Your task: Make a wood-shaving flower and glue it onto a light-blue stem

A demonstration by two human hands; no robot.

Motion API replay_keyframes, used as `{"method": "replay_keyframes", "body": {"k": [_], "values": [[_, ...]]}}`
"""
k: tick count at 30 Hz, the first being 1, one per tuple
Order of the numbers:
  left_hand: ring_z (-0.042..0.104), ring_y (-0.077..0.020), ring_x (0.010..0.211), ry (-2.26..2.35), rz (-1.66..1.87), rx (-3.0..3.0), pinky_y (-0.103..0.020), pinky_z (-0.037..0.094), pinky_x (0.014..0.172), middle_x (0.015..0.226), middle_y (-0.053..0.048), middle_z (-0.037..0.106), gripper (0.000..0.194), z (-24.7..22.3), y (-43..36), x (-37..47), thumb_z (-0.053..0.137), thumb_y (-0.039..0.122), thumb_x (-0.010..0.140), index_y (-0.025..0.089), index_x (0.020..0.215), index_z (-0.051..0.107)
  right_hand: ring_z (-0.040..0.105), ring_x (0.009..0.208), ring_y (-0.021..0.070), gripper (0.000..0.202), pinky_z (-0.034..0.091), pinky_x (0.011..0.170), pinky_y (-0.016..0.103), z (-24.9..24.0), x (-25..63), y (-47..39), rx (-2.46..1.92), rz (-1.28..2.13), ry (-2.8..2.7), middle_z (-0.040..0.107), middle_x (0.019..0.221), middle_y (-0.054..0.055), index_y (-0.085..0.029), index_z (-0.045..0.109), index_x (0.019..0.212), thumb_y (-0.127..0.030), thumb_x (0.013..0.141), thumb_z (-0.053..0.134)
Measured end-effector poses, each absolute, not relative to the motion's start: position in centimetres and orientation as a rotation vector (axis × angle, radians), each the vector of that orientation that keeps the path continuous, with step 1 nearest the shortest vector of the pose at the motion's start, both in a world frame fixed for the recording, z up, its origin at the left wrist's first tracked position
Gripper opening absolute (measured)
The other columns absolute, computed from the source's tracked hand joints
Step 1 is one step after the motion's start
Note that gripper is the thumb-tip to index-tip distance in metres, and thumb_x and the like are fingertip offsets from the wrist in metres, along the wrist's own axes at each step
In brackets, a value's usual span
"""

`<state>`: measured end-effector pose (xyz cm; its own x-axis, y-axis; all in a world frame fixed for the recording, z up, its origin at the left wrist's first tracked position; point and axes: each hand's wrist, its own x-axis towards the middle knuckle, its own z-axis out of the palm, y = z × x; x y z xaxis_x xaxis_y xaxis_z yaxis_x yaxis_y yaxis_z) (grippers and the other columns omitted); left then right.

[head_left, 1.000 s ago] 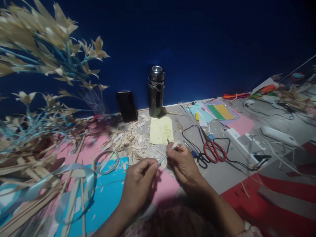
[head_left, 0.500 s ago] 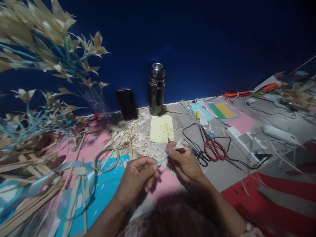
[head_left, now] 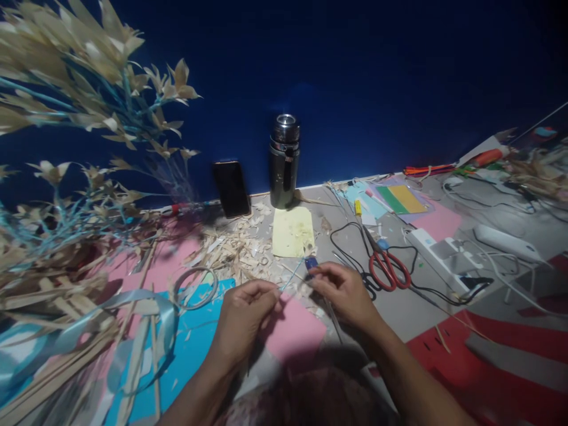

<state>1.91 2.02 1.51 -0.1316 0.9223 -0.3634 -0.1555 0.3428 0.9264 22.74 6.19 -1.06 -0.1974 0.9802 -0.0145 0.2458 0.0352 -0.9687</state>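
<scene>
My left hand [head_left: 248, 313] is closed in a pinch on a thin light-blue stem [head_left: 293, 275], whose loose end slants up and right. Close beside it, my right hand [head_left: 344, 293] is closed around a dark blue glue gun [head_left: 311, 264]. The gun's tip points away, close to the stem's end and the lower edge of a yellow pad [head_left: 290, 231]. A pale rod, likely a glue stick, trails out below the right hand; the gun's grip is hidden. Beneath the hands lies a pink sheet [head_left: 295, 331].
Red-handled scissors [head_left: 388, 272] and a dark cord lie at right, near a white power strip [head_left: 432, 257]. A steel flask [head_left: 284, 165] and a phone [head_left: 231, 189] stand at the back. Dried husk flowers [head_left: 110, 118], shavings [head_left: 239, 248] and a tape roll [head_left: 213, 290] crowd the left.
My right hand has let go of the light-blue stem and now holds the glue gun. The left hand still pinches the stem. The view has shifted slightly.
</scene>
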Motion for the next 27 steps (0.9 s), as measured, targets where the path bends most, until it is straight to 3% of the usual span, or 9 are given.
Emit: {"method": "replay_keyframes", "body": {"k": [3,6,10,13,21,24,27], "values": [[0.040,-0.0053,0.038,1.416,1.120,0.757,-0.018,0.026,0.038,0.051,-0.001,0.063,0.018,1.1,2.5,1.5,0.077,0.031,0.068,0.014,0.063,0.073,0.062,0.085,0.0244,0.012,0.049,0.080,0.039,-2.3,25.4,6.2,-1.448,0.662,-1.963,0.070,0.090,0.008,-0.018,0.072,0.097,-0.023,0.090,0.063],[0.039,-0.0047,0.038,1.445,1.143,0.720,-0.018,0.025,0.038,0.051,-0.002,0.064,0.018,1.0,3.0,1.3,0.079,0.031,0.064,0.014,0.063,0.073,0.059,0.106,0.0283,0.025,0.048,0.092,0.043,-3.1,27.3,6.2,-1.410,0.480,-2.226,0.068,0.110,0.012,-0.018,0.068,0.114,-0.016,0.092,0.057],[0.038,-0.0044,0.036,1.460,1.176,0.637,-0.017,0.023,0.037,0.051,-0.003,0.066,0.021,1.1,3.5,1.0,0.081,0.031,0.058,0.013,0.065,0.074,0.052,0.114,0.0301,0.050,0.046,0.097,0.043,-2.9,28.0,6.2,-1.418,0.332,-2.468,0.060,0.125,0.016,-0.014,0.058,0.134,-0.005,0.084,0.055],[0.038,-0.0043,0.036,1.451,1.193,0.597,-0.017,0.023,0.036,0.052,-0.004,0.067,0.024,1.1,3.8,0.9,0.083,0.030,0.055,0.013,0.068,0.074,0.050,0.110,0.0322,0.052,0.044,0.094,0.045,-2.2,27.4,6.7,-1.493,0.223,-2.592,0.060,0.125,0.016,-0.013,0.057,0.135,-0.006,0.083,0.055],[0.037,-0.0032,0.035,1.424,1.269,0.617,-0.016,0.024,0.036,0.052,-0.002,0.066,0.023,1.2,3.9,0.4,0.080,0.031,0.061,0.013,0.067,0.068,0.051,0.105,0.0322,0.035,0.040,0.087,0.046,-1.3,26.5,8.7,-1.381,0.272,-2.651,0.064,0.118,0.014,-0.016,0.066,0.109,-0.008,0.077,0.057],[0.037,-0.0037,0.034,1.403,1.284,0.571,-0.016,0.023,0.035,0.052,-0.001,0.066,0.023,1.3,4.1,0.1,0.079,0.031,0.061,0.015,0.070,0.066,0.055,0.107,0.0333,0.039,0.042,0.091,0.049,-0.8,27.6,9.0,-1.250,0.391,-2.500,0.067,0.115,0.015,-0.016,0.063,0.116,-0.010,0.078,0.055],[0.034,-0.0031,0.032,1.389,1.304,0.555,-0.016,0.021,0.035,0.051,0.000,0.065,0.023,1.5,4.4,0.2,0.079,0.029,0.061,0.015,0.072,0.064,0.060,0.111,0.0310,0.039,0.046,0.095,0.046,-0.1,28.4,8.6,-1.024,0.644,-2.319,0.066,0.122,0.015,-0.019,0.059,0.126,-0.016,0.087,0.052]]}}
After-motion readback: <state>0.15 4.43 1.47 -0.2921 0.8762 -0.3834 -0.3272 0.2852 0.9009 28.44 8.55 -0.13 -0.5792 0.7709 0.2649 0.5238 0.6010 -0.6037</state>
